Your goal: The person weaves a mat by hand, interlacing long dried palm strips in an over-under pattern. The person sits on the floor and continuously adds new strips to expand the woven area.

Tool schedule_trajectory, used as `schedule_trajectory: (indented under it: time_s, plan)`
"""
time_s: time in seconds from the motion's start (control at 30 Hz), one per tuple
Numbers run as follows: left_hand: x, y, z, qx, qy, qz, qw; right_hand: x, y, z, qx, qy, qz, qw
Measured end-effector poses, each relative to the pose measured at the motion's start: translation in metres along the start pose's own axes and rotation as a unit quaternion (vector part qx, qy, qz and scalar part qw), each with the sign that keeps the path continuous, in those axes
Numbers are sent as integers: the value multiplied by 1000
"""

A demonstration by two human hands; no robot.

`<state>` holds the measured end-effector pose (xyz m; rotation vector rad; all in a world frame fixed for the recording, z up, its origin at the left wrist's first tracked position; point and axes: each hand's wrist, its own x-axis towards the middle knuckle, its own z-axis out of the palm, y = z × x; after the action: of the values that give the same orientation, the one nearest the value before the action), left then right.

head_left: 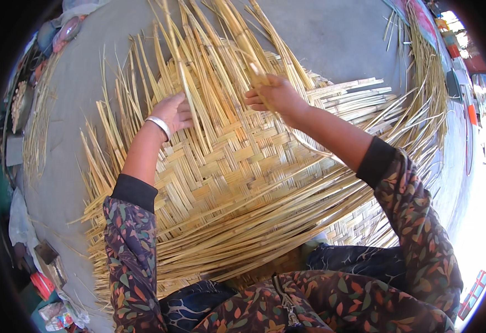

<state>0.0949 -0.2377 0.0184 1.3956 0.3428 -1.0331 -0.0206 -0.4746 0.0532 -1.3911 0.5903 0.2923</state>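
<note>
A partly woven mat (226, 147) of flat, straw-coloured split reeds lies in front of me, its loose ends fanning out at the far side. On its left, my left hand (173, 114), with a pale bangle at the wrist, is closed at a long upright reed strip (179, 61), thumb and fingertips against it. To the right, my right hand (279, 99) is wrapped round a reed strip (254, 65) that slants away toward the far edge. The fingertips of both hands are partly hidden.
Long loose reeds (254, 222) lie across the near part of the mat. More reeds (423, 83) are piled at the far right, and thin ones (37, 127) on the grey floor (332, 39) at left. Household items line the left side, with a plastic bag (19, 219) among them.
</note>
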Motion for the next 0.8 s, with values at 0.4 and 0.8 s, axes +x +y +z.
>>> schedule_trajectory:
  time_s: [0.4, 0.8]
  plan:
    - [20, -1, 17, 42, 18, 54, 998, 30, 9, 39, 22, -27, -9, 999]
    - [26, -8, 25, 72, 28, 94, 993, 47, 25, 31, -65, -24, -12, 998]
